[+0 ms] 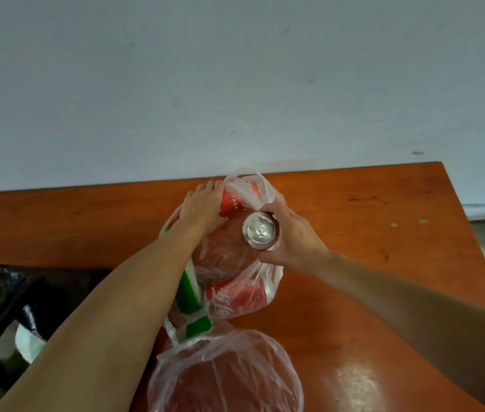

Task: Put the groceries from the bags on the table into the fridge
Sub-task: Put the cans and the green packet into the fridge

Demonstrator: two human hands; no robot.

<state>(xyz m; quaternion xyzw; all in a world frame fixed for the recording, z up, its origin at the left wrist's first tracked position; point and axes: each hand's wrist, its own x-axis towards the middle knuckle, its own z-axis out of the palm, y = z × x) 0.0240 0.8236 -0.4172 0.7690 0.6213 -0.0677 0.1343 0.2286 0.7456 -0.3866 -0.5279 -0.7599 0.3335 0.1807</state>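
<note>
A: Aluminium, I think. The can (260, 234) stands upright near the centre of the view, and only its silver top shows. The right hand (291, 236) holds it, with the fingers (277, 209) and thumb curled around the wall just under the rim.

B: Where is it exactly?

A: It is at the mouth of the thin plastic bag (268, 275), which sits on the orange-brown worktop (384, 278). The left hand (202, 206), at 10 o'clock from the can, has its fingers curled over a second can (234, 199), a red one, at the bag's far side.

B: How will it handle?

A: If it is full, I expect it to be rather heavy for its size and stiff. The wall is smooth, perhaps slippery, and a hard knock would dent it. I would take it around the middle of the wall, not only at the rim. The bag is soft and clinging, so it may drag on the can.

B: Anything else?

A: A third can (238, 298) lies on its side at 6 o'clock, beside a green and white carton (190, 292). The fridge is not in view.
</note>
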